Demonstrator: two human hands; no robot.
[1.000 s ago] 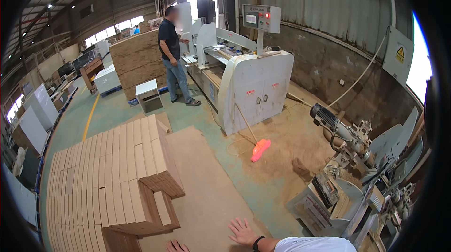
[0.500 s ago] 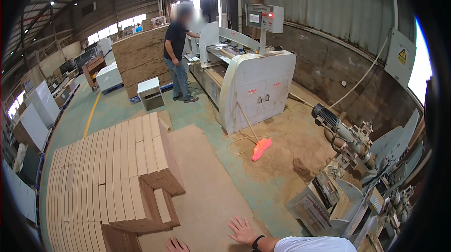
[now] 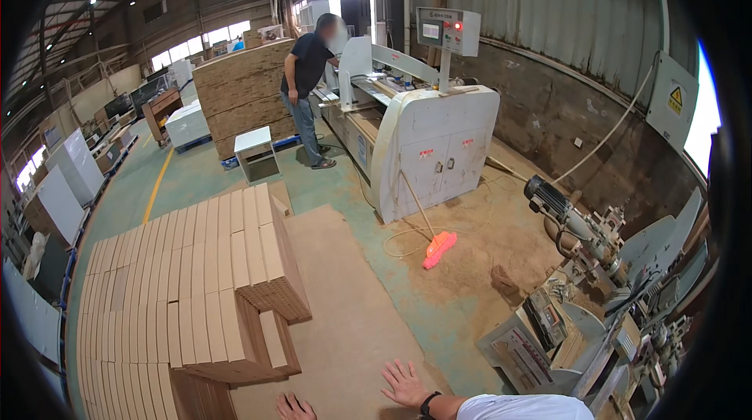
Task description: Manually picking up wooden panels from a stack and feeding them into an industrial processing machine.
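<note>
Hands flat on smooth brown fibreboard sheet [image 3: 345,318]: right hand [image 3: 405,383] fingers spread wide, left hand [image 3: 291,407] partly cut off, holding nothing, beside stacked rectangular brown board strips [image 3: 180,279], w/ orange broom [image 3: 439,248] on dusty floor.

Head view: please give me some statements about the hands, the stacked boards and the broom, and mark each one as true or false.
1. The right hand lies flat with spread fingers on the brown sheet. True.
2. The left hand holds the broom. False: it holds nothing; only its fingers show at the lower edge, on the sheet.
3. The orange broom head lies on the floor near the white machine. True.
4. The stack of boards lies to the right of both hands. False: it lies to their left.
5. Another person stands beside the machine. True.
</note>
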